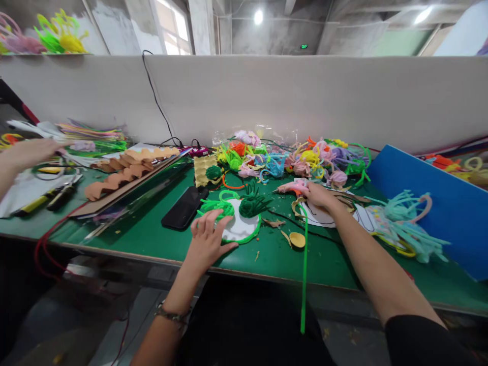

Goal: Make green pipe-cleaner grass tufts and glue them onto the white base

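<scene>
My left hand (209, 239) lies with its fingers spread over the lower left of a white round disc (241, 226) edged in bright green. Its fingertips touch a light green fuzzy tuft (224, 207) on the disc. Beside that tuft sits a dark green one (254, 203). My right hand (321, 197) is wrapped round a pink glue gun (295, 187), whose nozzle points left toward the dark green tuft. Under the right forearm lies a white sheet (318, 216) with black curved lines. A bright green strip (304, 269) hangs over the table's front edge.
A black phone (183, 207) lies left of the disc. Colourful fuzzy pieces (274, 161) line the back. Brown wavy cardboard (122, 178) and pliers (63, 195) are at left, near another person's hand (34, 152). A blue board (430, 203) leans at right.
</scene>
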The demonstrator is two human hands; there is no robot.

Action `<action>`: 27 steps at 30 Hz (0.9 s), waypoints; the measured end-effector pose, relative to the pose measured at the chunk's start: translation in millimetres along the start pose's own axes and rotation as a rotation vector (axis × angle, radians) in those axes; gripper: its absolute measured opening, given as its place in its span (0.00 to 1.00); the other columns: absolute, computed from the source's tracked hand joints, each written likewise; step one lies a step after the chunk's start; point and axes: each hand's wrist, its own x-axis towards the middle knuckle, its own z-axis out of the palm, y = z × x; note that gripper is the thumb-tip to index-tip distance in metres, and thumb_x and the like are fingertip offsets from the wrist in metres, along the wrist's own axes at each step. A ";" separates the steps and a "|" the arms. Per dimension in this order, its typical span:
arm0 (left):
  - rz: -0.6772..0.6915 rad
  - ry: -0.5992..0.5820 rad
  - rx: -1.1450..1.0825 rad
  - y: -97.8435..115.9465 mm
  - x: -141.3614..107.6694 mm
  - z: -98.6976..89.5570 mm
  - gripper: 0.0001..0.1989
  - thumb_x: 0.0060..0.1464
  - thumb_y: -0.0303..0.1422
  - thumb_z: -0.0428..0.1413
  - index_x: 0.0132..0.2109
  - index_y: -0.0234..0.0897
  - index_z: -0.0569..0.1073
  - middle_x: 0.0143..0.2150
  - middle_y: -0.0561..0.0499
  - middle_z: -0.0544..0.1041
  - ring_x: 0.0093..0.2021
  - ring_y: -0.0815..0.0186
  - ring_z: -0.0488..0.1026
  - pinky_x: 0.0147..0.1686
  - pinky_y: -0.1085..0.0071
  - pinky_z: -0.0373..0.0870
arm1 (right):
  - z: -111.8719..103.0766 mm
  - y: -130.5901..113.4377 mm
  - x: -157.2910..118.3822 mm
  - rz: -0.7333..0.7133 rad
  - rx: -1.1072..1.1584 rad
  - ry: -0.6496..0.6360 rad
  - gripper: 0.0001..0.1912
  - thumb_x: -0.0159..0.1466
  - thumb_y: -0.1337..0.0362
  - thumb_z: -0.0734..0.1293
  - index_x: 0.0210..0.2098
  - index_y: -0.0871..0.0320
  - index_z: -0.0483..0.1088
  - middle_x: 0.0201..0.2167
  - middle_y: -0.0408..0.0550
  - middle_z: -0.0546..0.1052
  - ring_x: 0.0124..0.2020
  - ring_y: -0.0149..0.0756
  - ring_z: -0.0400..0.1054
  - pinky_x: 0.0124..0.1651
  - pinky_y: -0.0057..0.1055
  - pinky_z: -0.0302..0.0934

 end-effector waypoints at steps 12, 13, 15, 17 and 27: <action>-0.023 0.235 -0.041 -29.2 41.5 -15.4 0.08 0.53 0.36 0.49 0.38 0.39 0.68 0.38 0.44 0.68 0.43 0.59 0.66 0.42 0.61 0.62 | -38.3 -19.7 -5.6 -0.187 -0.089 0.272 0.16 0.61 0.60 0.56 0.44 0.62 0.64 0.44 0.59 0.71 0.44 0.46 0.65 0.42 0.37 0.59; -0.026 0.268 -0.074 -30.8 48.6 -22.1 0.06 0.53 0.35 0.49 0.36 0.39 0.68 0.36 0.46 0.69 0.41 0.60 0.67 0.41 0.61 0.63 | -41.3 -20.5 -6.0 -0.260 -0.115 0.306 0.15 0.61 0.60 0.56 0.42 0.61 0.65 0.41 0.58 0.72 0.42 0.45 0.66 0.42 0.37 0.59; -0.016 0.298 -0.166 -31.2 66.9 -37.4 0.06 0.52 0.34 0.47 0.32 0.40 0.68 0.32 0.48 0.70 0.37 0.62 0.67 0.39 0.62 0.64 | -48.1 -21.8 -6.4 -0.408 -0.173 0.377 0.14 0.62 0.60 0.56 0.40 0.61 0.67 0.37 0.57 0.73 0.37 0.43 0.67 0.40 0.37 0.60; 0.044 0.271 -0.290 -28.3 91.3 -53.3 0.08 0.54 0.32 0.45 0.31 0.40 0.68 0.30 0.50 0.71 0.34 0.64 0.67 0.37 0.65 0.65 | -56.3 -23.6 -5.8 -0.527 -0.204 0.437 0.15 0.63 0.58 0.55 0.39 0.61 0.67 0.36 0.56 0.73 0.37 0.42 0.68 0.39 0.35 0.61; 0.380 -0.185 -1.047 7.1 263.1 -64.6 0.22 0.56 0.35 0.46 0.58 0.40 0.58 0.51 0.46 0.70 0.43 0.67 0.70 0.39 0.71 0.69 | -95.8 -31.0 5.9 -0.898 -0.059 0.586 0.15 0.64 0.57 0.54 0.39 0.59 0.66 0.31 0.50 0.74 0.34 0.34 0.69 0.37 0.29 0.61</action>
